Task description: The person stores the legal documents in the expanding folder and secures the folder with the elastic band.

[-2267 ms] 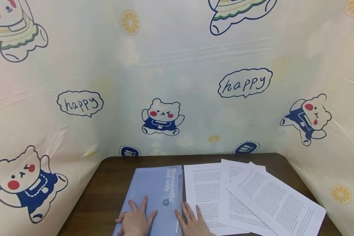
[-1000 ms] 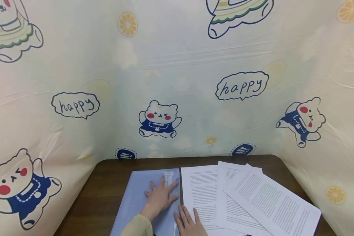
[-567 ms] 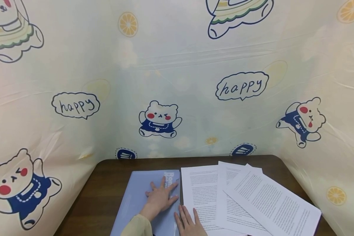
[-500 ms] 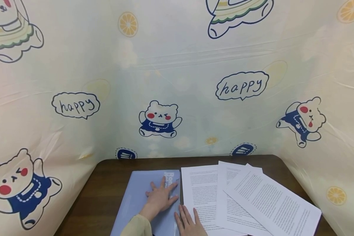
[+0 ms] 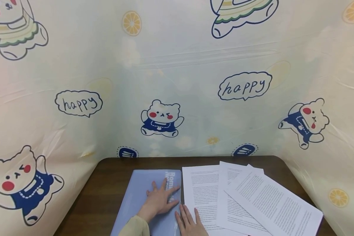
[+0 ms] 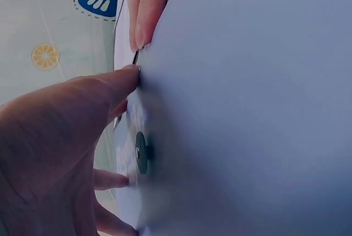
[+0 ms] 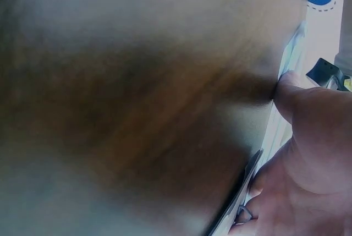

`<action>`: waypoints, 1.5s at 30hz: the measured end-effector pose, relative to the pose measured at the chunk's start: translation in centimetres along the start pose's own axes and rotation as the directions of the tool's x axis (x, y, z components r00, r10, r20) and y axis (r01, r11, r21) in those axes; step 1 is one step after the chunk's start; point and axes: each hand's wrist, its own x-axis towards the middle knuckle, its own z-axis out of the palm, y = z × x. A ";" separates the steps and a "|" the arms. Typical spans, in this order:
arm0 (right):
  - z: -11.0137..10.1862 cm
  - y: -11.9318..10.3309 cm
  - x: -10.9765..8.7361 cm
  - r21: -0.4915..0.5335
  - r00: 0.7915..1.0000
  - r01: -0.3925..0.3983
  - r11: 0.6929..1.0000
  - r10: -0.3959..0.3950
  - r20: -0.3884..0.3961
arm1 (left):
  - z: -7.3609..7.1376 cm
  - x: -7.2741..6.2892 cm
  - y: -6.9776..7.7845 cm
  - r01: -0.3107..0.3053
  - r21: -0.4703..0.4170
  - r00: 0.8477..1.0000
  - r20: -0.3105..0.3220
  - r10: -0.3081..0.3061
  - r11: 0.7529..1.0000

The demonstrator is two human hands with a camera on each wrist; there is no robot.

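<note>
A light blue document folder [image 5: 132, 200] lies on the table, its pale lettering [image 5: 171, 176] partly covered by my left hand [image 5: 158, 197]. That hand rests on the folder's right half with fingers spread. Its palm hides the teal button in the head view; the left wrist view shows the button [image 6: 142, 152] beneath it. My right hand [image 5: 191, 223] lies with straight fingers at the folder's right edge, partly over the leftmost printed sheet [image 5: 203, 186]. In the right wrist view, the right hand's thumb [image 7: 289, 95] touches a pale edge; what that edge belongs to is unclear.
Two more printed sheets fan out to the right: a middle sheet [image 5: 224, 200] and a slanted top sheet [image 5: 283, 200] overlapping it. The dark brown wooden table [image 5: 100, 196] shows left of the folder. A patterned curtain [image 5: 191, 131] encloses the back and sides.
Since the oldest frame, my left hand has moved up and right across the folder, covering its button and some lettering. My right hand stays nearly in place. The head view has shifted slightly.
</note>
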 end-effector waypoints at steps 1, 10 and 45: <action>0.0 0.0 0.0 -0.002 1.000 -0.001 1.000 0.001 -0.005 | 0.0 -0.1 0.0 -0.004 0.004 1.000 0.000 0.004 1.000; 0.5 0.0 -0.2 -0.074 0.998 0.005 0.997 -0.010 -0.068 | 0.0 -0.6 -0.1 -0.018 0.003 1.000 0.001 0.018 1.000; 1.5 0.1 -0.7 -0.223 0.983 0.003 0.975 -0.044 -0.180 | 3.4 1.8 -0.2 -0.127 -0.043 0.979 -0.167 0.118 0.991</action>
